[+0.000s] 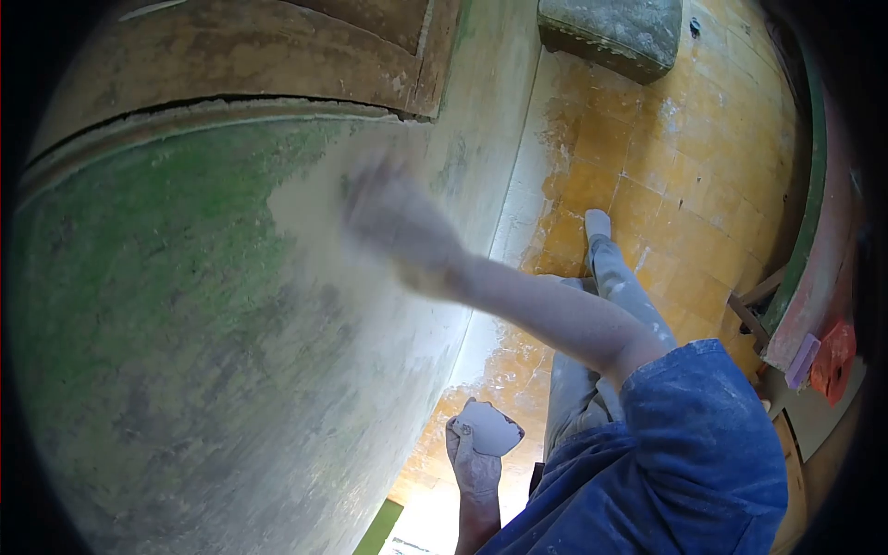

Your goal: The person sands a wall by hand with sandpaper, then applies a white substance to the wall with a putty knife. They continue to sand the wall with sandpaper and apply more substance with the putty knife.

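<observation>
My right hand (398, 222) is up against the green wall (185, 240), at a pale smeared patch (301, 208) below the wooden frame. Motion blurs its fingers, so I cannot make out whether a tool is in them. Lower in the view, my left hand (474, 462) is closed on a flat piece with a white, putty-like surface (490, 428). Its edges look dark and uneven, and my thumb lies over one side. White residue coats this hand.
A brown wooden frame (305, 55) borders the wall at the top left. On the yellow tiled floor (638, 166) stands a grey-green block (610, 32). At the right are a curved green-edged piece (807, 213), a red object (834, 361) and a purple block (803, 361).
</observation>
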A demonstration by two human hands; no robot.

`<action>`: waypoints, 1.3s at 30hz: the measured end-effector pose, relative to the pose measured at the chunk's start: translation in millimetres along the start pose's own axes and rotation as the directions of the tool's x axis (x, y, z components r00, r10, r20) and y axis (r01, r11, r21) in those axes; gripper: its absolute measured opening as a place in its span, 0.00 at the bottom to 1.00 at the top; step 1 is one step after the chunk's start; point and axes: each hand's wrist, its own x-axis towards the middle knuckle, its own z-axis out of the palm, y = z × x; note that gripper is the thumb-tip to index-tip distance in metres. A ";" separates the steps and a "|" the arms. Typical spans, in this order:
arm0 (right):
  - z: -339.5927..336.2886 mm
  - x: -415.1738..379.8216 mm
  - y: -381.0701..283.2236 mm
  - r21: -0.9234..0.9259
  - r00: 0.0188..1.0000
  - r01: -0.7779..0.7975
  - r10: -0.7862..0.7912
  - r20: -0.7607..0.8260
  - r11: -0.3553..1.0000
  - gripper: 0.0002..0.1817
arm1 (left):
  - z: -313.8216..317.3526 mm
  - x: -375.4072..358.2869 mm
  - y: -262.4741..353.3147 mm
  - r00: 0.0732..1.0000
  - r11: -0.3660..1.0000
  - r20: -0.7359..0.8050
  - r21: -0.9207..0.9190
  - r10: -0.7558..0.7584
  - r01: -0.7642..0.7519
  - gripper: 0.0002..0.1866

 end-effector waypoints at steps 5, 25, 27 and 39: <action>1.4 -2.3 -5.5 0.071 0.984 -0.024 0.036 -0.175 0.997 0.28 | 21.8 9.6 -7.0 0.994 0.995 0.063 -0.034 -0.089 0.091 0.12; 3.1 -25.4 -19.2 0.203 0.999 -0.032 0.028 0.024 0.979 0.26 | 40.0 25.3 -1.0 0.991 0.995 0.081 0.016 -0.101 0.100 0.11; -2.8 -21.0 8.2 0.138 0.998 -0.041 0.047 -0.040 0.990 0.26 | 38.5 21.1 -2.2 0.993 0.996 0.076 0.016 -0.086 0.085 0.11; -11.0 47.7 8.2 0.169 0.948 -0.020 0.073 -0.311 0.985 0.22 | 20.8 19.9 3.6 0.987 0.995 0.132 0.049 -0.096 0.090 0.13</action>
